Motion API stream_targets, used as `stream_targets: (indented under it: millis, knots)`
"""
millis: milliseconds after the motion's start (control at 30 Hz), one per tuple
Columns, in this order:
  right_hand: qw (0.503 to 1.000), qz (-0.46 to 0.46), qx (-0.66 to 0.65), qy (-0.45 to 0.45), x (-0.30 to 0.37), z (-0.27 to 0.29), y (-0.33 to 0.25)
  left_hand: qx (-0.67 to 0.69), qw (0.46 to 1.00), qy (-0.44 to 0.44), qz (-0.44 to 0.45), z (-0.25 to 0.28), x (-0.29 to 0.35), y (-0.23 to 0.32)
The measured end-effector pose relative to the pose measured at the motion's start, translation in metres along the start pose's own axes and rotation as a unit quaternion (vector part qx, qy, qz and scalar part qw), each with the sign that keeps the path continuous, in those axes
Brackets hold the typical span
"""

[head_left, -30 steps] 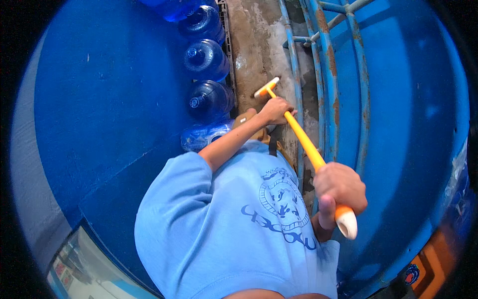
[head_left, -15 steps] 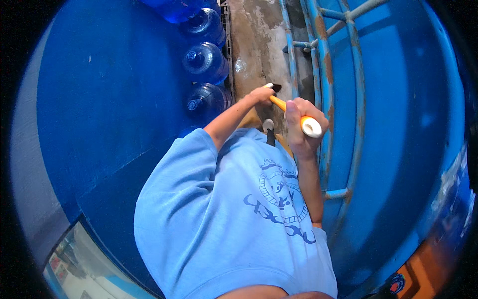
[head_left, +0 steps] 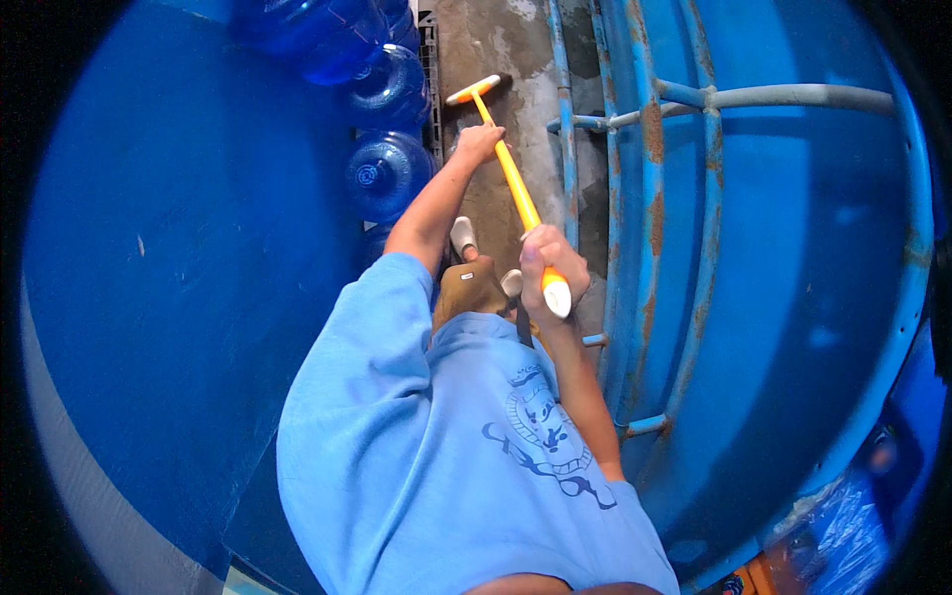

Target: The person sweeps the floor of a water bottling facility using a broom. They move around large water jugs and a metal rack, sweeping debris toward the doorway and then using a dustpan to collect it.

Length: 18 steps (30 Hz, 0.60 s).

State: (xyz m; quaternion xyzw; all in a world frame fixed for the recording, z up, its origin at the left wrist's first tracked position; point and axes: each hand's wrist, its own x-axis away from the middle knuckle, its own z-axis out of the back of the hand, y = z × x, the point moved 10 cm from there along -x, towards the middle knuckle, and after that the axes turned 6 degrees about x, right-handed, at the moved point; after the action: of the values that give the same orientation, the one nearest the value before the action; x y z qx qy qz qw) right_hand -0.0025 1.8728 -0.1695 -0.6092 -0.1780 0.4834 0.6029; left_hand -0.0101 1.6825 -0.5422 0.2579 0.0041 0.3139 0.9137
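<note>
A long yellow-handled floor tool [head_left: 517, 183] slants away from me over the wet-looking floor. Its short crosswise head [head_left: 473, 90], orange and white, is at the far end beside a dark patch; whether that patch is bristles or shadow I cannot tell. My left hand [head_left: 480, 143] is closed round the shaft just below the head. Nearer to me, my right hand [head_left: 552, 260] grips the handle close to its white end cap [head_left: 558, 297]. My fingers wrap the handle on both sides.
Large blue water bottles [head_left: 389, 177] line the left side by a dark slatted rack [head_left: 432, 99]. Rusty blue metal rails [head_left: 654, 198] stand on the right before a blue panel [head_left: 783, 297]. A narrow concrete floor [head_left: 486, 40] runs between. My feet [head_left: 462, 233] are below my hands.
The tool's head and my left hand have moved farther out and left. My right hand has shifted left and lower in view, and more of the shaft shows. The view has also shifted.
</note>
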Motion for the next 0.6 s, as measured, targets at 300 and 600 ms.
stream_targets:
  millis: [300,600]
  knots:
    - [0.995,0.06,0.004,0.083,0.0,0.13,-0.122,0.252,0.947,0.032,-0.196,0.073,0.075,0.216]
    - [0.991,-0.01,0.13,-0.005,0.013,0.12,-0.112,0.356,0.844,-0.299,-0.269,-0.051,0.175,0.329]
